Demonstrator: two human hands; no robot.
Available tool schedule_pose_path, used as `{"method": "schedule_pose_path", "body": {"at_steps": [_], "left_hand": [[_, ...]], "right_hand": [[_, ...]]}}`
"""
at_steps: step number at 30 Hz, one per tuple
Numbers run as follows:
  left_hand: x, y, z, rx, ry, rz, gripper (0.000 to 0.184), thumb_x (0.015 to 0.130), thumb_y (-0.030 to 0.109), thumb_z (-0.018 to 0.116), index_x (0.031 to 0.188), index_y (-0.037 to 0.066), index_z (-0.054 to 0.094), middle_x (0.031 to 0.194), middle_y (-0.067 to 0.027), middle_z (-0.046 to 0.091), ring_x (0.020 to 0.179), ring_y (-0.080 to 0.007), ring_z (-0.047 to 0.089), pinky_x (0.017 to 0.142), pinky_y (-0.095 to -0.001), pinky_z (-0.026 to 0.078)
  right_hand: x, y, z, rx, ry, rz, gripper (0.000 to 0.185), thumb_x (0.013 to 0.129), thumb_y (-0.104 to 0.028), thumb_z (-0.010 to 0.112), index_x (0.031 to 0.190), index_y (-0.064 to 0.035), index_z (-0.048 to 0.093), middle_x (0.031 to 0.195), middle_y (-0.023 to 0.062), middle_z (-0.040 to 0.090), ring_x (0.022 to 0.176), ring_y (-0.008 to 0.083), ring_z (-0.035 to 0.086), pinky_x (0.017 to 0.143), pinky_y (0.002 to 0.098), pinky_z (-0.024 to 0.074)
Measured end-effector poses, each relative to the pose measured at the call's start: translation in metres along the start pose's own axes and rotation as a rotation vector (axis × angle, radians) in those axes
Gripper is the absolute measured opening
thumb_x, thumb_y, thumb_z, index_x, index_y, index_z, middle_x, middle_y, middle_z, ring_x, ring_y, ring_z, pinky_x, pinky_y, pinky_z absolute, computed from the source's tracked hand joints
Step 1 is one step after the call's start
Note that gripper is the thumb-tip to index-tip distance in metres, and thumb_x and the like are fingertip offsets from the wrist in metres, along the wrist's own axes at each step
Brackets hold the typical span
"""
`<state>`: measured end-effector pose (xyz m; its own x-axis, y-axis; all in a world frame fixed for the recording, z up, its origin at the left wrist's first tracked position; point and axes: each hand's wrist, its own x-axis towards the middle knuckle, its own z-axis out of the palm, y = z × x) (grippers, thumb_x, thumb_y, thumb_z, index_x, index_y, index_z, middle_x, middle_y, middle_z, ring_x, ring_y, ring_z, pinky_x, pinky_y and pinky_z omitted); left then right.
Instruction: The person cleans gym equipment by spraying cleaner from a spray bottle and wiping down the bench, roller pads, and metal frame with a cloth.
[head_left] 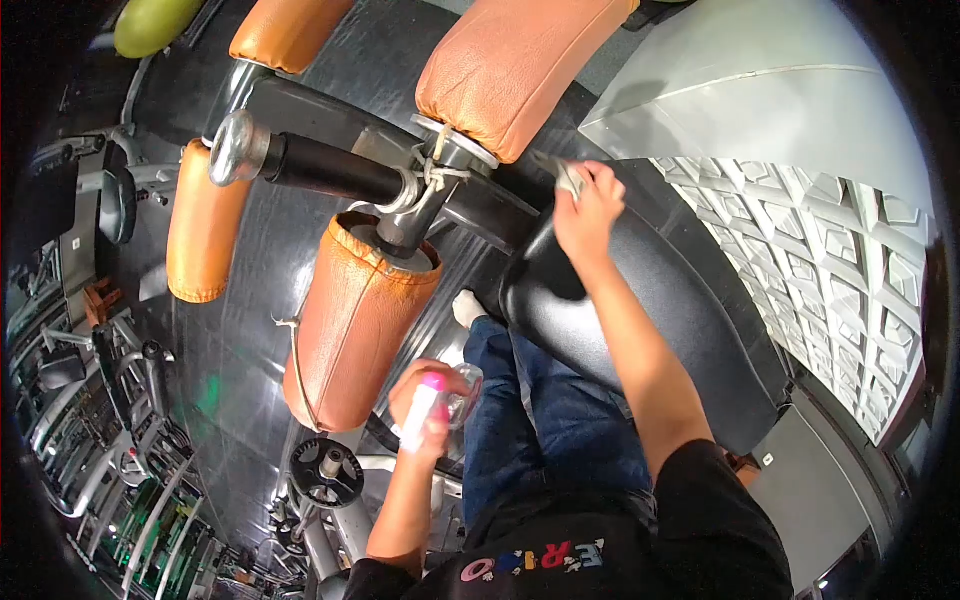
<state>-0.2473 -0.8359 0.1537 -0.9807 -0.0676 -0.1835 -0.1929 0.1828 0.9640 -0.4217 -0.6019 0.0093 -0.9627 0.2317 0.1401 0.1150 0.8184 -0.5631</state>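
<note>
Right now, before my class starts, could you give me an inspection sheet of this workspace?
Surface: black pad, smooth and shiny, with glare.
Job's things: bottle, pink and white parts, blurred; greyish cloth.
Clutter: nothing seen loose near the foot.
Grippers: left hand around the bottle; right hand pinching the cloth.
Cables: no electric cable seen; pale cord tied at the bar.
Surroundings: orange-brown rollers, gym machines at left, patterned panel at right.

There are four orange pads [365,320], two hands [592,210], one bottle [424,415], one cloth [571,180], one black cushion [640,310] and one chrome knob [238,148].
</note>
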Motion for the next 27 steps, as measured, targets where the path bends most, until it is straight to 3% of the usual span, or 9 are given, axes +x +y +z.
{"method": "schedule_pose_path", "body": {"at_steps": [5,8,9,10,14,16,18,24,27], "left_hand": [[0.003,0.018,-0.005,-0.264,0.222,0.048,0.069,0.087,0.07,0.042,0.091,0.002,0.05,0.09,-0.014,0.048,0.064,-0.0238,0.057,0.066,-0.0373,0.05],[0.01,0.022,-0.012,-0.301,0.299,0.04,0.067,0.086,0.068,0.043,0.092,0.002,0.052,0.09,-0.0128,0.047,0.064,-0.0244,0.056,0.068,-0.04,0.049],[0.009,0.018,-0.016,-0.304,0.308,0.044,0.067,0.086,0.068,0.043,0.092,0.002,0.052,0.09,-0.0128,0.047,0.064,-0.0244,0.056,0.068,-0.04,0.049],[0.006,0.012,-0.021,-0.288,0.267,0.037,0.067,0.086,0.068,0.044,0.093,0.002,0.052,0.091,-0.0128,0.047,0.065,-0.0244,0.057,0.068,-0.0399,0.05],[0.002,0.016,-0.018,-0.438,0.291,-0.098,0.073,0.083,0.072,0.05,0.094,0.0,0.058,0.092,-0.0162,0.054,0.076,-0.0256,0.06,0.067,-0.0352,0.051],[0.005,0.017,-0.016,-0.488,0.269,-0.088,0.07,0.084,0.069,0.051,0.095,0.0,0.058,0.092,-0.0163,0.054,0.08,-0.025,0.06,0.067,-0.0354,0.051],[0.005,0.017,-0.014,-0.48,0.282,-0.098,0.07,0.084,0.068,0.052,0.097,0.0,0.059,0.092,-0.0164,0.055,0.077,-0.0243,0.061,0.066,-0.0354,0.051],[0.004,0.052,-0.03,-0.447,0.458,-0.226,0.069,0.084,0.068,0.05,0.097,0.002,0.058,0.094,-0.0135,0.057,0.074,-0.0226,0.06,0.064,-0.0332,0.05],[0.012,0.058,-0.049,-0.479,0.455,-0.217,0.06,0.091,0.062,0.043,0.098,0.004,0.057,0.092,-0.0122,0.057,0.065,-0.0218,0.058,0.061,-0.0343,0.048]], "right_hand": [[0.015,0.002,0.173,0.96,-0.051,0.47,0.028,0.086,-0.002,0.062,0.114,-0.0049,0.059,0.102,0.0014,0.063,0.091,0.0146,0.059,0.074,0.0298,0.0475],[-0.017,-0.101,0.14,1.043,-0.129,0.208,0.038,0.085,-0.012,0.059,0.122,0.0005,0.056,0.115,0.0138,0.063,0.105,0.0281,0.058,0.093,0.0397,0.0434],[-0.039,-0.108,0.193,1.422,-0.2,0.605,0.044,0.083,-0.017,0.064,0.123,-0.0011,0.056,0.114,0.0131,0.062,0.107,0.0278,0.056,0.095,0.0396,0.0406],[-0.036,-0.122,0.167,1.322,0.014,-0.082,0.049,0.079,-0.023,0.07,0.121,-0.0019,0.056,0.113,0.0126,0.061,0.105,0.0287,0.055,0.093,0.042,0.0405],[-0.033,-0.108,0.135,1.118,-0.419,0.261,0.042,0.081,-0.027,0.068,0.116,-0.0044,0.058,0.113,0.0149,0.061,0.106,0.0298,0.057,0.094,0.0447,0.0412],[-0.026,-0.057,0.162,-0.103,-0.523,-0.671,0.031,0.087,-0.028,0.061,0.113,-0.0115,0.064,0.108,0.0111,0.064,0.108,0.0292,0.059,0.097,0.0488,0.0419],[-0.022,-0.03,0.115,-0.156,-0.497,-0.874,0.024,0.089,-0.029,0.055,0.106,-0.0191,0.069,0.1,0.0061,0.067,0.109,0.0283,0.06,0.098,0.0545,0.0408],[0.051,-0.006,0.047,-0.304,-1.145,-0.213,0.033,0.088,-0.03,0.055,0.114,-0.0145,0.066,0.116,0.0163,0.065,0.108,0.0358,0.061,0.092,0.0408,0.0494],[0.066,0.04,0.116,0.054,-0.687,-0.225,0.033,0.087,-0.026,0.057,0.114,-0.0092,0.066,0.112,0.0196,0.066,0.106,0.0352,0.063,0.09,0.0399,0.0504]]}}
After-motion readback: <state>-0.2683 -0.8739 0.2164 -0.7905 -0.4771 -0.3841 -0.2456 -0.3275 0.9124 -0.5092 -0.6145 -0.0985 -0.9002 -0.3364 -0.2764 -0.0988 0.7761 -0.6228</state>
